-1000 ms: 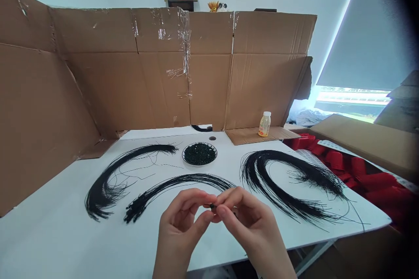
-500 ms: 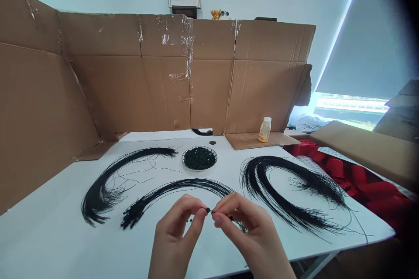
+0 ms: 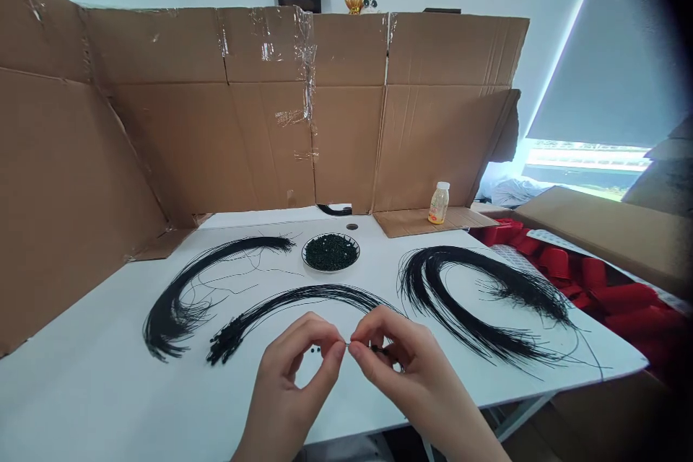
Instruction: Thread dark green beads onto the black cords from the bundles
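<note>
Thumb and fingertips of my left hand (image 3: 297, 375) are pinched together, meeting my right hand (image 3: 403, 368) almost tip to tip. A short stretch of thin black cord (image 3: 347, 345) shows between the two pinches. Small dark lumps, perhaps beads or knots (image 3: 379, 349), show by the curled fingers of my right hand. Any bead inside the left pinch is hidden. Behind the hands lies an arched bundle of black cords (image 3: 319, 293), its left end thick with dark beads or knots (image 3: 227, 341). A few loose dark beads (image 3: 315, 351) rest on the table beside my left fingers.
A plate (image 3: 303, 263) heaped with dark green beads (image 3: 331, 251) stands farther back. Black cord bundles lie left (image 3: 176, 307) and right (image 3: 449, 303). Cardboard walls (image 3: 216, 144) enclose the back and left. A small bottle (image 3: 439, 203) stands back right; red items (image 3: 555, 263) fill a box beyond.
The dark bead that showed at my left fingertips is now out of sight, with only thin cord between the pinches. The camera view has shifted slightly.
</note>
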A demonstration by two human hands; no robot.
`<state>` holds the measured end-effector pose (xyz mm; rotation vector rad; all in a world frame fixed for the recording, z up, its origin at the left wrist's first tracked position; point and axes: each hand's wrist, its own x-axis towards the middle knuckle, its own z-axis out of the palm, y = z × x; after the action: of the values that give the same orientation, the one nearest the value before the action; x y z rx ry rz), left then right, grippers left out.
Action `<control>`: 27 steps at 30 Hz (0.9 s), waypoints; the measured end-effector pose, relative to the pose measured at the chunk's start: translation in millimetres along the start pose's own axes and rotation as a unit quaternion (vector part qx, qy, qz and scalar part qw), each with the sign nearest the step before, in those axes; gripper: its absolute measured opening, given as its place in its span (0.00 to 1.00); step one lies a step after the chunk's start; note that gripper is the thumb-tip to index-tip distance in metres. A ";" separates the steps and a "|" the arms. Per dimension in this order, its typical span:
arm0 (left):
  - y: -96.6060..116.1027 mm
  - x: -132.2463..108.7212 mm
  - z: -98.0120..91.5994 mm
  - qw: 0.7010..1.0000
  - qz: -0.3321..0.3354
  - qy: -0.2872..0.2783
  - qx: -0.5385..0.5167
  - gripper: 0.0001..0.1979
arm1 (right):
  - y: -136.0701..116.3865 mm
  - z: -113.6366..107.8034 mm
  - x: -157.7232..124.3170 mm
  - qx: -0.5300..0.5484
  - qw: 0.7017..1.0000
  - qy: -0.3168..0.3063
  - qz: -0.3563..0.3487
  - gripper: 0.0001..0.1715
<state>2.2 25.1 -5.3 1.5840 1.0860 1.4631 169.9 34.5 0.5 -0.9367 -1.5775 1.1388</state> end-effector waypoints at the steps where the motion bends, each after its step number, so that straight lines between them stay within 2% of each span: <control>1: -0.3 0.1 -0.8 1.000 0.000 0.002 -0.003 0.09 | 0.4 -0.4 -0.5 0.002 1.000 -0.005 0.004 0.09; 9: -2.9 -0.8 -10.9 1.000 -0.023 -0.009 0.003 0.11 | -2.1 -3.7 -2.1 -0.030 0.996 -0.081 0.015 0.05; 12: -1.2 1.1 -17.9 0.999 -0.042 -0.030 0.017 0.12 | -2.9 -6.2 -1.5 -0.033 0.996 -0.077 0.009 0.06; 14: -5.3 5.4 -24.0 0.994 -0.063 -0.067 0.054 0.09 | -2.9 -8.5 -1.0 -0.036 0.998 -0.058 0.003 0.07; 16: -17.5 12.1 -30.6 0.980 -0.088 -0.121 0.131 0.06 | -3.0 -11.5 -0.2 -0.043 0.998 -0.034 -0.005 0.07; 18: -37.2 19.5 -36.0 0.956 -0.104 -0.159 0.225 0.08 | -3.2 -14.8 0.8 -0.052 0.999 -0.013 -0.009 0.07; 20: -59.3 25.4 -38.7 0.936 -0.107 -0.159 0.294 0.09 | -3.5 -17.8 1.8 -0.063 0.998 -0.006 -0.003 0.07; 23: -83.7 29.4 -37.4 0.921 -0.116 -0.145 0.342 0.10 | -4.0 -20.7 3.0 -0.083 0.997 -0.007 0.008 0.08; 27: -92.2 29.0 -32.5 0.915 -0.116 -0.146 0.358 0.12 | -5.3 -20.7 3.5 -0.095 0.995 -0.012 0.012 0.08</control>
<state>-40.3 86.7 -74.5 1.9846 1.6659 0.6517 188.6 41.3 9.0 -1.0725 -1.7213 1.0334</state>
